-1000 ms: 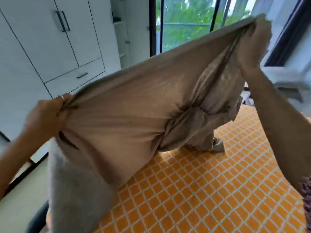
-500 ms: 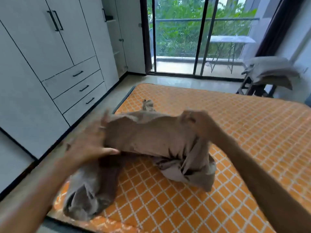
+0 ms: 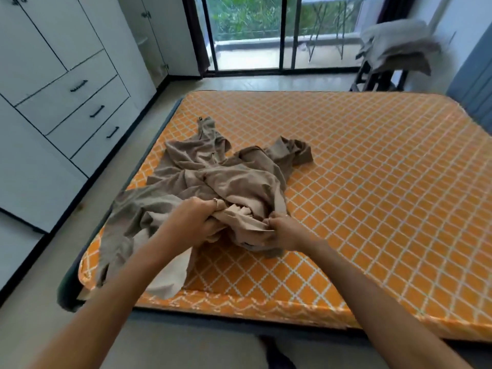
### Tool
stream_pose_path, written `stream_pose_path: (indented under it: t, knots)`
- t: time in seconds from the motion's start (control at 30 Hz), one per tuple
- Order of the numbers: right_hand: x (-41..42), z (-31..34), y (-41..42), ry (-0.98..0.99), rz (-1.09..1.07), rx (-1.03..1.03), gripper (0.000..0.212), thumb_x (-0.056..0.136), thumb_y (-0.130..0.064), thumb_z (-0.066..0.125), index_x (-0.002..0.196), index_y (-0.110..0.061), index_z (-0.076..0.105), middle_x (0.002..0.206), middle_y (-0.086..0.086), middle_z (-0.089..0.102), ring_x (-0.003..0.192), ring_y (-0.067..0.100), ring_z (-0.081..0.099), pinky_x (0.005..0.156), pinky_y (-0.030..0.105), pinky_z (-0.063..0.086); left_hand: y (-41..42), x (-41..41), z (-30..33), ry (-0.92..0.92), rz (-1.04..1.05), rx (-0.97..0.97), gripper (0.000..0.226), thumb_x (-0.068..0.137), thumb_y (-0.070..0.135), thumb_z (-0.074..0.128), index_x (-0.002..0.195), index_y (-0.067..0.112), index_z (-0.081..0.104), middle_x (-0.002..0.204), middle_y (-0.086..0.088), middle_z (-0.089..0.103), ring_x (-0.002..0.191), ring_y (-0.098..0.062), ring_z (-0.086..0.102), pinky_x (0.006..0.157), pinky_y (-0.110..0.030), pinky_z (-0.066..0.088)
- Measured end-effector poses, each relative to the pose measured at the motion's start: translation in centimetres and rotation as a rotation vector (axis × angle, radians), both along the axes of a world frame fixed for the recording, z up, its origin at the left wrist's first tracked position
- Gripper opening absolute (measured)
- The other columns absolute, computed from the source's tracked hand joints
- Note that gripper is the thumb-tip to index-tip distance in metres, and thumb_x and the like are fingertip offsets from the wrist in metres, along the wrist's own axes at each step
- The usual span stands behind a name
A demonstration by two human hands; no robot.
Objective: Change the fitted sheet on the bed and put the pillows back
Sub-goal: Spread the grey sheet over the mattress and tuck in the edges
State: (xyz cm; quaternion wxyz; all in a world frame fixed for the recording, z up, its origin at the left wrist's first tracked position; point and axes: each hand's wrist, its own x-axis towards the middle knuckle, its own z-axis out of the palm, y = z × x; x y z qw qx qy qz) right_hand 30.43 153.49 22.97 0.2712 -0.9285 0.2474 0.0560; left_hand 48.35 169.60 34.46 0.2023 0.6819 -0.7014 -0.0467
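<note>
On the mattress [image 3: 346, 182], both hands' fingers clamp the crumpled beige sheet [image 3: 226, 177].

The fitted sheet [image 3: 213, 179] is a tan, crumpled heap lying on the near left part of the mattress [image 3: 372, 182], one end spilling over the near left corner. The mattress is bare, orange with a white diamond pattern, flat on the bed.

No text, label, brand, number or sign can be read on anything here.
</note>
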Motion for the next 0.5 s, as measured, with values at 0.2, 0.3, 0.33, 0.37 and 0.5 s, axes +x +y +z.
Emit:
stream_pose_path:
  t: [0.2, 0.3, 0.33, 0.37, 0.5]
  knots:
    - [0.2, -7.0, 0.5, 0.156, -0.341, -0.105, 0.033, 0.092, -0.018, 0.052, 0.125, -0.023, 0.056, 0.125, 0.003, 0.049, 0.121, 0.03, 0.046, 0.097, 0.041, 0.037, 1.8, -0.2, 2.3, 0.034, 0.057, -0.06, 0.033, 0.077, 0.042, 0.042, 0.09, 0.022, 0.065, 0.075, 0.005, 0.069, 0.068, -0.016, 0.065, 0.06, -0.037, 0.052]
    - [0.7, -8.6, -2.0, 0.18, -0.359, -0.224, 0.028, 0.092, -0.013, 0.048, 0.116, -0.022, 0.06, 0.125, 0.002, 0.052, 0.121, 0.027, 0.049, 0.103, 0.045, 0.033, 2.6, 0.3, 4.2, 0.048, 0.125, -0.132, 0.031, 0.075, 0.034, 0.041, 0.103, 0.026, 0.052, 0.081, 0.037, 0.06, 0.067, 0.005, 0.057, 0.058, -0.011, 0.042]
    - [0.8, -8.9, -3.5, 0.211, -0.352, -0.235, 0.03, 0.093, -0.013, 0.045, 0.116, -0.024, 0.06, 0.128, 0.001, 0.052, 0.123, 0.025, 0.048, 0.107, 0.048, 0.028, 2.9, 0.7, 4.7, 0.058, 0.164, -0.133, 0.032, 0.075, 0.033, 0.041, 0.105, 0.027, 0.052, 0.083, 0.043, 0.057, 0.068, 0.007, 0.057, 0.059, -0.009, 0.04]
    - [0.8, -9.0, -4.9, 0.236, -0.35, -0.234, 0.031, 0.094, -0.013, 0.044, 0.118, -0.026, 0.059, 0.132, 0.0, 0.05, 0.127, 0.024, 0.045, 0.109, 0.05, 0.024, 3.2, 1.1, 5.0, 0.062, 0.206, -0.129, 0.031, 0.075, 0.032, 0.041, 0.103, 0.027, 0.054, 0.083, 0.039, 0.059, 0.067, 0.004, 0.058, 0.057, -0.011, 0.041]
    - [1.9, -7.9, -12.0, 0.246, -0.398, -0.268, 0.029, 0.096, -0.02, 0.042, 0.118, -0.027, 0.058, 0.129, 0.004, 0.055, 0.122, 0.028, 0.05, 0.099, 0.048, 0.039, 3.1, 4.5, 5.0, 0.074, 0.473, -0.132, 0.031, 0.072, 0.009, 0.048, 0.084, 0.031, 0.065, 0.07, 0.024, 0.063, 0.062, 0.014, 0.058, 0.056, -0.006, 0.039]
